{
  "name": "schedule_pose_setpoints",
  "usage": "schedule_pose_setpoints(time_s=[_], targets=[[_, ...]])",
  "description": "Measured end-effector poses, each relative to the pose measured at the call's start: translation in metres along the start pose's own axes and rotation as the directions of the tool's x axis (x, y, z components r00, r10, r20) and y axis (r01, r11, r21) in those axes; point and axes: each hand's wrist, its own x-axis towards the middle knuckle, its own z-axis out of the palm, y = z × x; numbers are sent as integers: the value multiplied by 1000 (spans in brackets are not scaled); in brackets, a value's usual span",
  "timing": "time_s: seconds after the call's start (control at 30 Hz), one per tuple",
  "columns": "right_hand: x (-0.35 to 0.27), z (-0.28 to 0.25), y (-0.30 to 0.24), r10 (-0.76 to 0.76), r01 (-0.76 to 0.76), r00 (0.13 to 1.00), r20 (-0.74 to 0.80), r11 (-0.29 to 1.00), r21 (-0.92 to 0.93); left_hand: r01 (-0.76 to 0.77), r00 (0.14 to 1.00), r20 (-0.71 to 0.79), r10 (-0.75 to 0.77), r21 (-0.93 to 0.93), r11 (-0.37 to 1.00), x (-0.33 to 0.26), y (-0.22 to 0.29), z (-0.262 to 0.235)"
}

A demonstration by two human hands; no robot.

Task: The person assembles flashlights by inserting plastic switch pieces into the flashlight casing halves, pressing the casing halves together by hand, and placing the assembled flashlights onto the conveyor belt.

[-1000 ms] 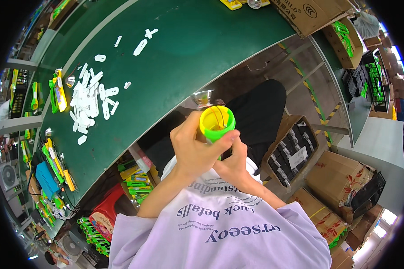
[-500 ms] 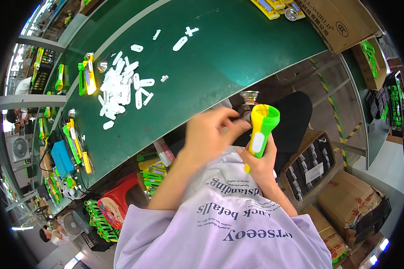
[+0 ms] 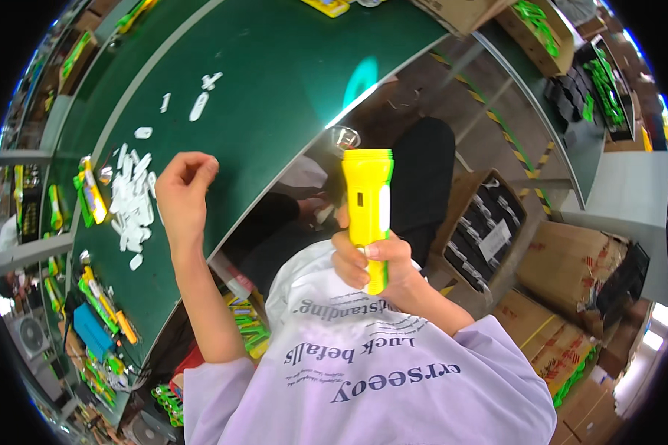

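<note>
My right hand [image 3: 390, 267] is wrapped round a yellow and green flashlight body [image 3: 369, 196], held upright in front of my shirt. Its yellow side with a small dark slot faces up. A shiny round reflector [image 3: 344, 138] shows just behind its top end; whether it is joined to the body I cannot tell. Over the green table [image 3: 274, 81], my left hand [image 3: 184, 189] is closed, thumb and fingertips pinched together. What they hold, if anything, is too small to see. Beside that hand lies a heap of flat white plastic pieces [image 3: 131, 200].
Loose white pieces [image 3: 199, 106] lie farther up the table. Yellow-green flashlight parts [image 3: 90, 191] and a blue box-shaped device [image 3: 93, 331] are at the left. A cardboard box of black parts [image 3: 490, 230] and closed cartons [image 3: 568, 259] stand at the right.
My left hand has moved left, away from the flashlight body to beside the white heap. My right hand has turned the body so its yellow side shows. The view has shifted right.
</note>
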Motion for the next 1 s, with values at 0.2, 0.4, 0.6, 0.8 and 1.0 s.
schedule_pose_setpoints(time_s=[0.2, 0.4, 0.6, 0.8, 1.0], targets=[[-5, -1, -3, -32, 32, 997, 74, 999, 11, 80, 883, 416, 217, -589, 805, -70, 46, 81], [-8, -4, -2, -15, 23, 995, 102, 996, -82, 158, 895, 421, 148, -608, 778, -86, 48, 105], [-9, 0, 0, -50, 60, 997, 56, 980, -189, 93, 901, 390, 190, -601, 794, -87, 43, 107], [-10, 18, -6, -29, -18, 992, -123, 929, -369, 402, 832, 554, -27, -569, 718, -85, 55, 98], [-10, 22, -7, -46, -111, 970, -240, 792, -600, 448, 676, 734, 68, -482, 753, -74, 41, 85]])
